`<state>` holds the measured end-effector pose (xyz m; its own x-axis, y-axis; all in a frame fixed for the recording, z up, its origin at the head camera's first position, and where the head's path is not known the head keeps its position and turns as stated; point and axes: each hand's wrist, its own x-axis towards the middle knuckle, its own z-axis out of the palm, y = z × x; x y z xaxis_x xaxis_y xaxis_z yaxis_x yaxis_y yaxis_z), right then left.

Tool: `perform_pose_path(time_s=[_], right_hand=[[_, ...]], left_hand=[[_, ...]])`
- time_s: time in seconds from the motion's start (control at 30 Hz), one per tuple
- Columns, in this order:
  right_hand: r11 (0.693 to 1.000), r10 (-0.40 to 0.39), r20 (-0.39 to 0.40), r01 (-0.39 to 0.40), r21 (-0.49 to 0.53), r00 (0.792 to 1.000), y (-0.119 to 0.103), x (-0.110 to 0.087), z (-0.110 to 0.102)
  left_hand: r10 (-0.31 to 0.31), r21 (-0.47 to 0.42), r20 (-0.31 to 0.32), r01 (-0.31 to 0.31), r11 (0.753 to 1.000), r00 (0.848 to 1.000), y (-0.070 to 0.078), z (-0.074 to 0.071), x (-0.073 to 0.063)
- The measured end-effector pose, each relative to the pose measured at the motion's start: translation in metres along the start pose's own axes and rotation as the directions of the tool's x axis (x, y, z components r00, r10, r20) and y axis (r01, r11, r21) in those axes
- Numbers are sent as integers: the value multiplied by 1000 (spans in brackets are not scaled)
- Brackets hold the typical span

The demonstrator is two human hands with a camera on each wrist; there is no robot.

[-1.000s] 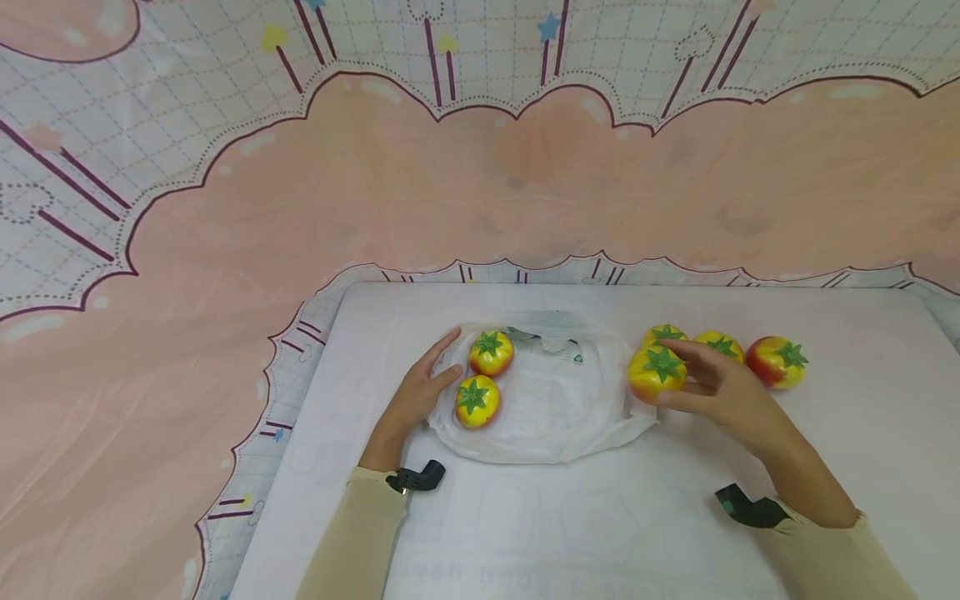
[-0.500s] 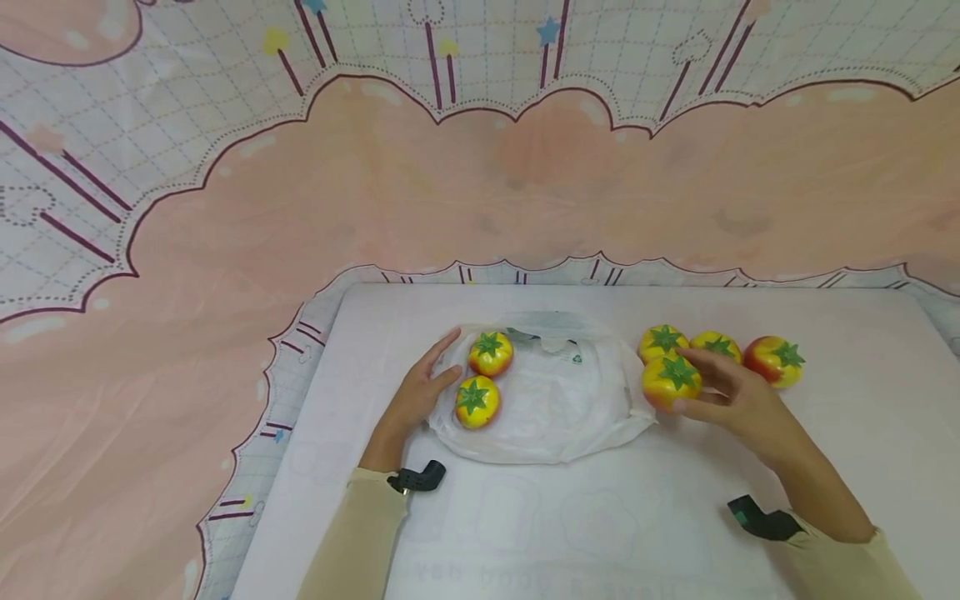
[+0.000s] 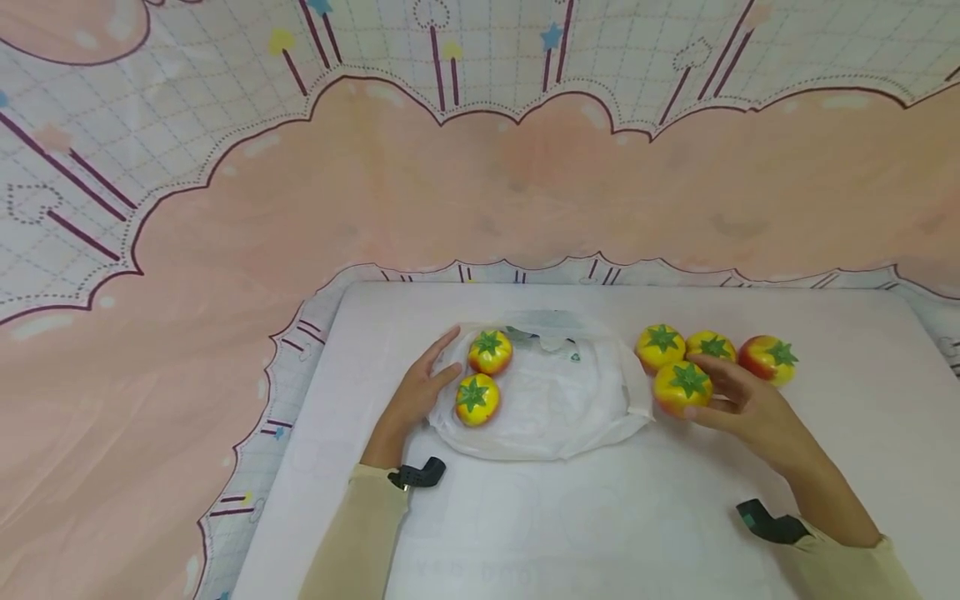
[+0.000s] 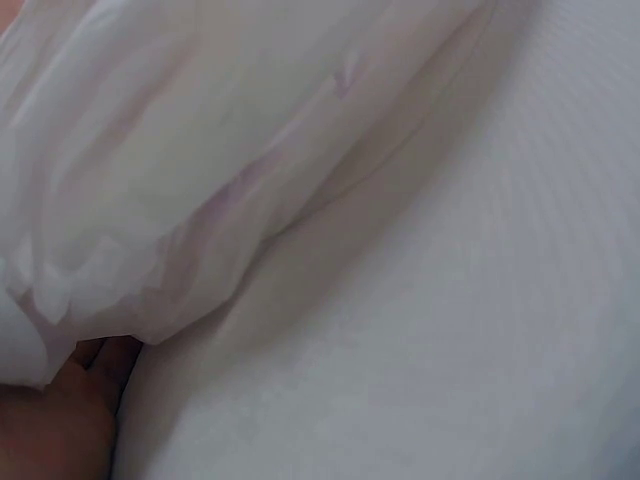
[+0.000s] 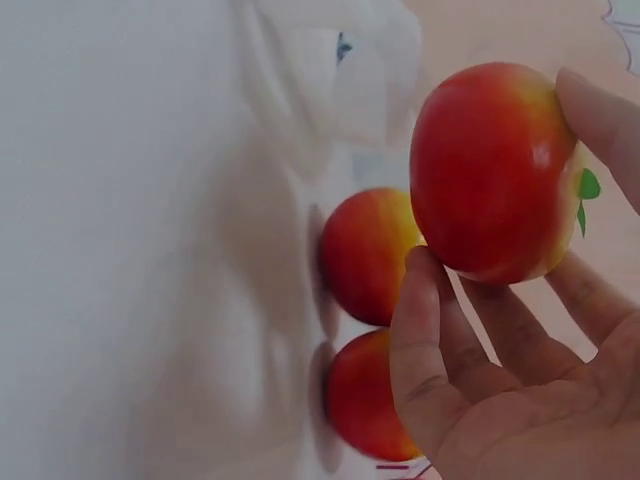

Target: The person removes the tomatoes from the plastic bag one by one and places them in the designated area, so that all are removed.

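In the head view my right hand (image 3: 742, 404) pinches a red-and-yellow tomato (image 3: 682, 389) with a green star-shaped leaf between thumb and fingertips. The right wrist view shows this same tomato (image 5: 490, 175) raised off the table. My left hand (image 3: 422, 390) touches the left edge of a white plastic bag (image 3: 555, 408), index finger and thumb extended and spread apart. Film hides part of that hand (image 4: 60, 420) in the left wrist view. Inside the bag's left side sit two more tomatoes, an upper one (image 3: 491, 352) and a lower one (image 3: 477, 400).
Behind the right hand are three further tomatoes: a left one (image 3: 660, 347), a middle one (image 3: 710, 345) and a right one (image 3: 767, 359) lying tilted. All rest on a white table (image 3: 585, 517). A patterned cloth (image 3: 480, 183) hangs behind it.
My right hand has moved right and slightly toward me with the tomato, from the bag's right edge to in front of the loose tomatoes. The left hand has stayed in place.
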<state>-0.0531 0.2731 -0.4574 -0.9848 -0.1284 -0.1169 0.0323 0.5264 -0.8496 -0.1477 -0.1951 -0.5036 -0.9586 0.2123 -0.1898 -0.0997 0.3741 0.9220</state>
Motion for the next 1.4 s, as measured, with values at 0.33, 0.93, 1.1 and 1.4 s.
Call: perform_pose_path(time_s=[0.33,0.93,1.1,1.4], right_hand=[[992,-101,10,100,71,995,15,-4,7],[999,-35,34,35,15,999,26,0,14],[1000,-6,30,6,2,1000,28,-7,17],[1000,-4,8,4,-11,1000,27,-9,17]], left_hand=[[-19,7,-5,19,1000,1000,-2,0,2],[-1,7,7,1,1000,1000,-5,-3,2],[3,5,13,-4,1000,1000,-4,-3,2],[41,-43,-1,-41,998,999,-8,-3,3]])
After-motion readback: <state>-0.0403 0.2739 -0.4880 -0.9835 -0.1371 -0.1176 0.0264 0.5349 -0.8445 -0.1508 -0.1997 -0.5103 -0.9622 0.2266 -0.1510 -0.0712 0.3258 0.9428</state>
